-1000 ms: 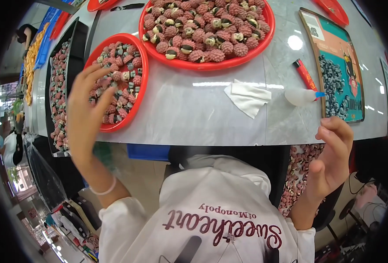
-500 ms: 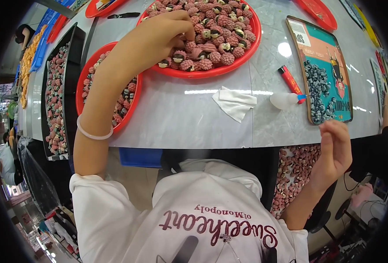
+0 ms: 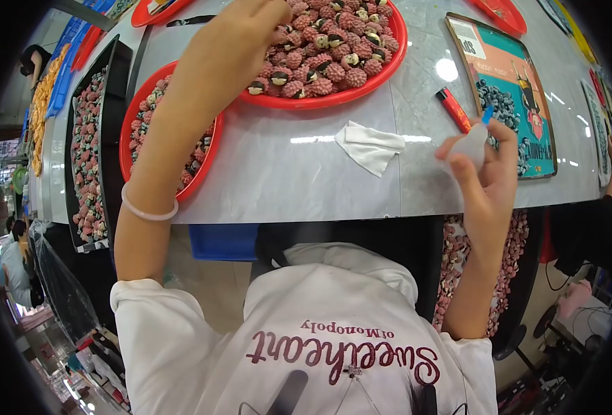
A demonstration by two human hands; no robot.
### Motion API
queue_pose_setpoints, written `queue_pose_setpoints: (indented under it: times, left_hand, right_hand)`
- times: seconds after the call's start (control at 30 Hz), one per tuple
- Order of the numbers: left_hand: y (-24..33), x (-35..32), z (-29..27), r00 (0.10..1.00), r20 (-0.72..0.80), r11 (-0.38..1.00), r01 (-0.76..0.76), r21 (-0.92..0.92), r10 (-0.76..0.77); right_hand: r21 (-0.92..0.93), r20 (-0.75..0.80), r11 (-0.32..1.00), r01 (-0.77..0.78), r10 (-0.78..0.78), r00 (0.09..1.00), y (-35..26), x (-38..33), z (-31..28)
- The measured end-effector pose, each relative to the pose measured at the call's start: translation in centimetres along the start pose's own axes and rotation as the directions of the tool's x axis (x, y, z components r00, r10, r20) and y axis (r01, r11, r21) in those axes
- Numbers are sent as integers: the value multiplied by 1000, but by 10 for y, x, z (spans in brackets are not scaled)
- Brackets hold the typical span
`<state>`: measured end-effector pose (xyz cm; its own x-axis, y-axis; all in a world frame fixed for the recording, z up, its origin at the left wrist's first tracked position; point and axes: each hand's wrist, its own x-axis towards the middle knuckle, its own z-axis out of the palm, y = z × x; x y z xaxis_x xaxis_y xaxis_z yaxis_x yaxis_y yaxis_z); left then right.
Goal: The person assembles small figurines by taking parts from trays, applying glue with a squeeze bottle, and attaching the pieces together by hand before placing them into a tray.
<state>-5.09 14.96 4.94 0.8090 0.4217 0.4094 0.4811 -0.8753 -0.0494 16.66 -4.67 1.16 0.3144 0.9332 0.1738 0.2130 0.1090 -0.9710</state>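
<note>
My left hand (image 3: 254, 24) reaches over a round red tray (image 3: 333, 102) heaped with small pink bumpy pieces (image 3: 333, 71) that have black and cream parts. Its fingers are bent down at the pieces near the left rim; whatever they pinch is hidden. Above the table's near edge, my right hand (image 3: 489, 173) is closed round a small translucent squeeze bottle (image 3: 470, 145), whose blue tip points up and away. Just beyond that hand lies a rectangular picture tray (image 3: 506, 52) holding small blue-grey pieces (image 3: 499, 102).
A folded white cloth (image 3: 369, 146) and a red lighter (image 3: 452, 111) lie on the grey table (image 3: 292, 180). At left stand a smaller red tray (image 3: 214, 149) and a long black bin (image 3: 105, 155), both with mixed pieces. More pink pieces (image 3: 451, 266) sit below the table edge at right.
My right hand has moved from the table's edge to the bottle and lifted it, tip turned upward. The left hand has shifted slightly farther over the red tray.
</note>
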Motion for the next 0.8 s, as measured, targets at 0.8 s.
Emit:
queue_pose_setpoints:
  times: [0.8]
  left_hand:
    - [166,-48,22,872,393,-541,188,-820,-291]
  right_hand:
    - [202,47,969,145,-158,986,-40,-34,-49]
